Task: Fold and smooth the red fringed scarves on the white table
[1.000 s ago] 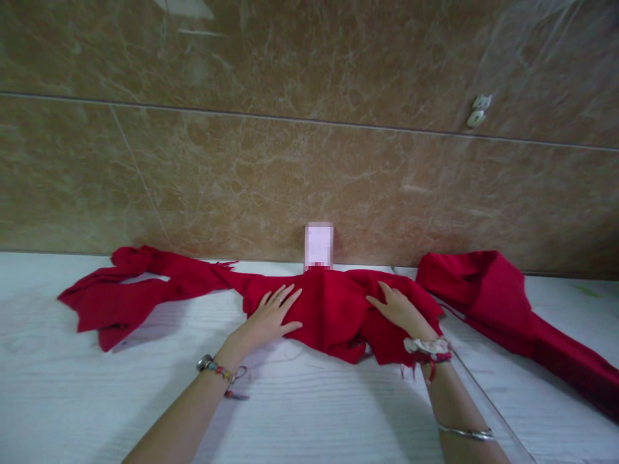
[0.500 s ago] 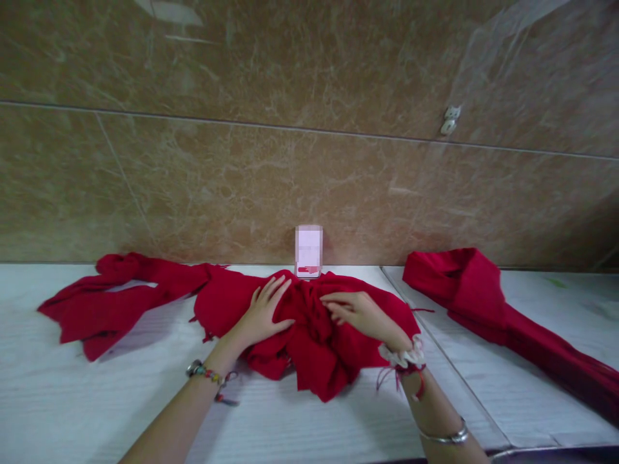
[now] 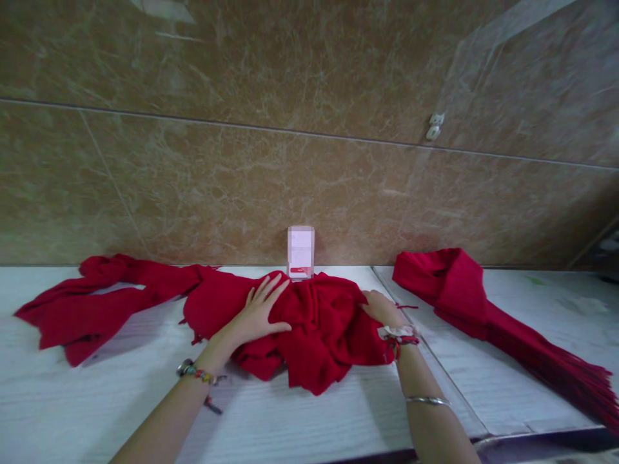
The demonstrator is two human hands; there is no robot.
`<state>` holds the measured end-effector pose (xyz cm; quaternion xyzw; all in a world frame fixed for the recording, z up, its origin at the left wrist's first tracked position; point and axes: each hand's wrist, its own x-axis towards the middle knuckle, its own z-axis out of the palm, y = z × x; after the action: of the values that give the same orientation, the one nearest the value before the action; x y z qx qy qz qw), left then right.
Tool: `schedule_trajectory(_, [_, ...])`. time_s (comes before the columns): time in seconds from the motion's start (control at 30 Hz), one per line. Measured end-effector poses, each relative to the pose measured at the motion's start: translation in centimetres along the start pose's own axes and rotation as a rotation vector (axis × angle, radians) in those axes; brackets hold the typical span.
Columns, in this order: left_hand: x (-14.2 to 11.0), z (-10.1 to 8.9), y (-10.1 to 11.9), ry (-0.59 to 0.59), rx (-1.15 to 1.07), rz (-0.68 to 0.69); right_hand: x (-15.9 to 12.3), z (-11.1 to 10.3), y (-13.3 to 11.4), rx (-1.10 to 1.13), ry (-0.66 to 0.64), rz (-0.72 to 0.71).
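A bunched red cloth (image 3: 319,328) lies in folds on the white table, straight in front of me. My left hand (image 3: 261,309) rests flat on its left part with the fingers spread. At the cloth's right edge is my right hand (image 3: 382,308), its fingers curled in and closed on the fabric, the fingertips partly hidden by it. A twisted red length of cloth (image 3: 97,309) stretches out to the left and meets the bunch. Off to the right lies a folded red scarf (image 3: 454,290) with a fringed end, apart from both hands.
A phone (image 3: 300,251) with a lit screen leans upright against the brown marbled wall (image 3: 242,180) behind the cloth. The white table (image 3: 159,399) has a seam on the right side. A small white fitting (image 3: 435,127) is fixed to the wall.
My right hand has moved right, from the cloth's middle to its right edge, and closed there. The middle folds look looser. My left hand stays on the cloth; the view has shifted slightly.
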<state>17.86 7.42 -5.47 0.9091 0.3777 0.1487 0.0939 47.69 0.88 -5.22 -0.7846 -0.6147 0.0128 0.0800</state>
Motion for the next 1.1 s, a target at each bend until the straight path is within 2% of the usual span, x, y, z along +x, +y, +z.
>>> schedule_trajectory(0.13, [0.7,0.9,0.6,-0.134,-0.003,0.010,0.4,-1.3,-1.3,0.046,0.081,-0.005])
schedule_trajectory(0.23, [1.1,1.0,0.6,-0.056,-0.078,0.064,0.4,-2.1,-2.1,0.194,0.247,-0.038])
schedule_trajectory(0.3, [1.3,-0.1,0.6,0.001,-0.124,0.093,0.2,-2.4,-2.4,0.299,0.385,-0.048])
schedule_trajectory(0.37, [1.3,-2.3,0.1,0.044,-0.133,0.105,0.1,-2.4,-2.5,0.345,0.473,-0.049])
schedule_trajectory(0.43, [1.1,-5.6,-1.3,0.107,-0.111,0.107,0.1,-2.3,-2.6,0.344,0.505,-0.062])
schedule_trajectory(0.53, [-0.6,-11.5,-6.1,0.210,-0.043,0.029,0.1,-1.9,-2.9,0.268,0.410,-0.139])
schedule_trajectory(0.6, [-2.4,-15.1,-9.9,0.113,-0.032,-0.095,-0.1,-1.5,-3.4,0.186,0.296,-0.184])
schedule_trajectory(0.63, [-3.3,-16.6,-11.6,-0.021,-0.032,-0.164,-0.2,-1.2,-3.7,0.149,0.247,-0.197])
schedule_trajectory(0.7, [-4.8,-18.5,-13.2,-0.286,0.047,-0.343,-0.4,-0.6,-4.3,0.100,0.178,-0.212])
schedule_trajectory(0.73, [-5.2,-18.7,-13.1,-0.325,0.171,-0.406,-0.6,-0.3,-4.6,0.089,0.153,-0.223])
schedule_trajectory(0.77, [-5.2,-18.4,-12.3,-0.303,0.292,-0.417,-0.7,-0.1,-4.8,0.087,0.128,-0.237])
schedule_trajectory(0.8, [-5.0,-17.5,-11.0,-0.169,0.374,-0.358,-0.8,0.2,-5.0,0.090,0.103,-0.253])
schedule_trajectory(0.87, [-4.1,-14.4,-7.6,0.023,0.418,-0.289,-0.8,0.7,-5.3,0.101,0.047,-0.286])
schedule_trajectory(0.9, [-3.7,-12.3,-6.0,0.024,0.377,-0.254,-0.8,1.0,-5.3,0.106,0.017,-0.303])
schedule_trajectory(0.97, [-3.4,-7.8,-3.7,-0.059,0.306,-0.265,-0.7,1.4,-5.4,0.110,-0.036,-0.342])
schedule_trajectory(1.03, [-3.8,-4.0,-3.5,-0.168,0.284,-0.251,-0.6,1.6,-5.3,0.114,-0.066,-0.383])
schedule_trajectory(1.1, [-4.8,-1.7,-4.9,-0.138,0.291,-0.206,-0.6,1.8,-5.4,0.125,-0.079,-0.418])
